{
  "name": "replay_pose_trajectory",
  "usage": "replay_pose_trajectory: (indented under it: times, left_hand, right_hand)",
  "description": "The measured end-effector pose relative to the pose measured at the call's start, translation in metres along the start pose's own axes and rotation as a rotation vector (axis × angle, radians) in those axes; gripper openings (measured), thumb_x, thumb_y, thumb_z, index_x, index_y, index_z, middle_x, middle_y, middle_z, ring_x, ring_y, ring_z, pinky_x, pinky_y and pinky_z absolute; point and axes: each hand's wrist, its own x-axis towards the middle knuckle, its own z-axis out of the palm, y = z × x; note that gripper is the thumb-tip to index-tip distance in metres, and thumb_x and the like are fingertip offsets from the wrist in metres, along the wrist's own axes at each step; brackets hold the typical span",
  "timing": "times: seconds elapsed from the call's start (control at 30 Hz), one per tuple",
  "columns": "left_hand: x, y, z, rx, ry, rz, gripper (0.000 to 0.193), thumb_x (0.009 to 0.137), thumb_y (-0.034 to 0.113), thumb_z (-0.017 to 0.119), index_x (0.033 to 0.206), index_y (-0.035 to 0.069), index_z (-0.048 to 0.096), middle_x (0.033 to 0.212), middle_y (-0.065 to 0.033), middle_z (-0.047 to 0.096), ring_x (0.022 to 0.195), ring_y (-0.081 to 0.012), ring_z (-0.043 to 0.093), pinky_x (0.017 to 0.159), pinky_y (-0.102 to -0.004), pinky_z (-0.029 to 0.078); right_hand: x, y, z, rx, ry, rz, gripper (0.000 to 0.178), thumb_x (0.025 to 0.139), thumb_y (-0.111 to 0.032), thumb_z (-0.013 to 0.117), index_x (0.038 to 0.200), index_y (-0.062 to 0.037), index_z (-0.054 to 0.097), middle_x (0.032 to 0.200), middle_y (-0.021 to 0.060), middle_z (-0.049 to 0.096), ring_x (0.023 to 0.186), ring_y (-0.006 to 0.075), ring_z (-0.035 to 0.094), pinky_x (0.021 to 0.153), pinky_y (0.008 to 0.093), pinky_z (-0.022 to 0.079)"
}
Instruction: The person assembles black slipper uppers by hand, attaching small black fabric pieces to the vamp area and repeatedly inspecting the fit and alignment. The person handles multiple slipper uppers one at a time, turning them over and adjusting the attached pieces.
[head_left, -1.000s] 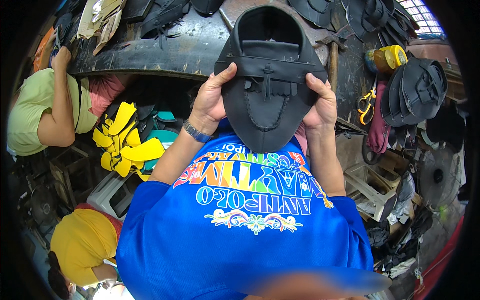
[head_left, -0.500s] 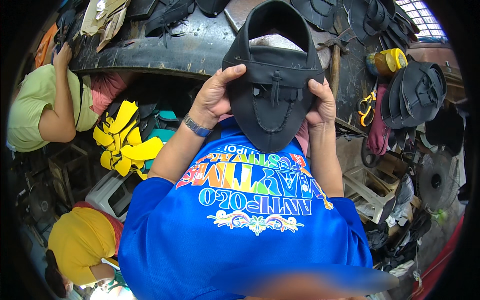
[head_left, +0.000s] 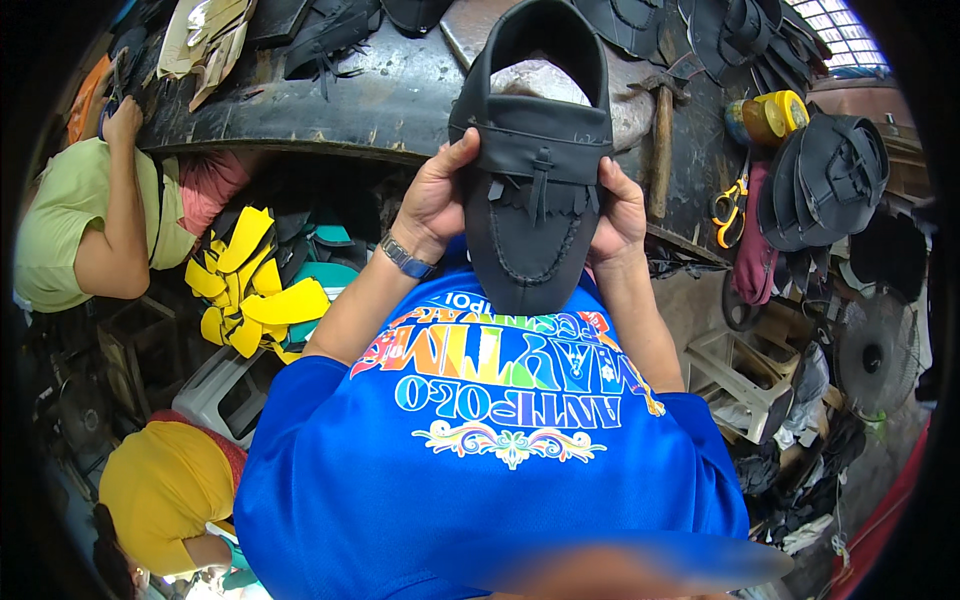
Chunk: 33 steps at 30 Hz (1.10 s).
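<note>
Between my two hands hangs a black shoe upper, its pointed toe toward my chest and its wide foot opening away from me. It has a strap, a small tassel and a stitched seam curving round the toe. My left hand grips its left edge, thumb on top and fingers partly hidden underneath. On the right edge my right hand pinches it the same way. Beyond it lies the dark worktable, where a hammer rests right of the upper.
More black uppers are stacked at the right, near orange-handled scissors and yellow-lidded jars. Yellow cut pieces lie at the left. A person in light green and another in yellow are close by. A fan stands right.
The upper has been squeezed narrower and shifted slightly left, its opening now slimmer. Both hands still hold its sides, my right hand having moved inward.
</note>
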Motion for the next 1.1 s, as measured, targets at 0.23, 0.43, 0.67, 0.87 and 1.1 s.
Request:
replay_pose_trajectory:
  times: [0.23,0.43,0.67,0.87,1.1]
  left_hand:
    - [0.005,-0.002,0.007,-0.104,-0.047,-0.043,0.044,0.094,0.031,0.067,0.124,0.0,0.061,0.123,-0.0156,0.066,0.112,-0.0273,0.064,0.1,-0.0441,0.051]
    - [0.011,0.002,0.007,-0.133,-0.05,-0.026,0.048,0.095,0.036,0.064,0.126,-0.001,0.06,0.126,-0.0171,0.064,0.114,-0.0293,0.063,0.101,-0.0464,0.05]
    - [0.015,0.014,0.025,-0.025,-0.19,-0.043,0.052,0.097,0.04,0.06,0.133,0.003,0.056,0.13,-0.0137,0.062,0.119,-0.0265,0.061,0.105,-0.0438,0.046]
    - [0.047,0.081,0.09,0.9,0.046,0.585,0.054,0.098,0.037,0.058,0.138,0.002,0.048,0.13,-0.0137,0.058,0.114,-0.0252,0.06,0.098,-0.038,0.049]
    - [0.051,0.091,0.04,0.865,0.114,0.559,0.048,0.095,0.011,0.065,0.14,0.008,0.047,0.122,-0.0044,0.061,0.11,-0.0143,0.061,0.098,-0.0297,0.048]
  right_hand:
    - [-0.001,0.001,-0.001,0.015,0.062,0.061,0.046,0.089,-0.011,0.069,0.129,0.0041,0.054,0.124,0.0209,0.063,0.113,0.0326,0.063,0.102,0.0477,0.049]
    - [-0.003,0.002,0.005,-0.118,0.163,0.018,0.045,0.089,-0.012,0.07,0.128,0.0022,0.055,0.123,0.0192,0.064,0.112,0.0308,0.064,0.101,0.0457,0.05]
    - [-0.002,-0.013,0.056,-0.521,0.183,-0.255,0.043,0.084,-0.002,0.07,0.125,0.0025,0.057,0.115,0.0151,0.067,0.102,0.0249,0.068,0.094,0.0411,0.054]
    - [0.013,-0.046,0.109,-1.704,-0.19,-0.856,0.025,0.081,0.004,0.074,0.105,-0.002,0.071,0.101,0.0094,0.073,0.081,0.0183,0.071,0.074,0.0289,0.055]
    - [0.07,-0.001,0.043,-2.785,-0.136,-0.691,0.042,0.071,-0.005,0.065,0.113,-0.0057,0.062,0.103,0.0109,0.059,0.104,0.0285,0.056,0.092,0.0415,0.043]
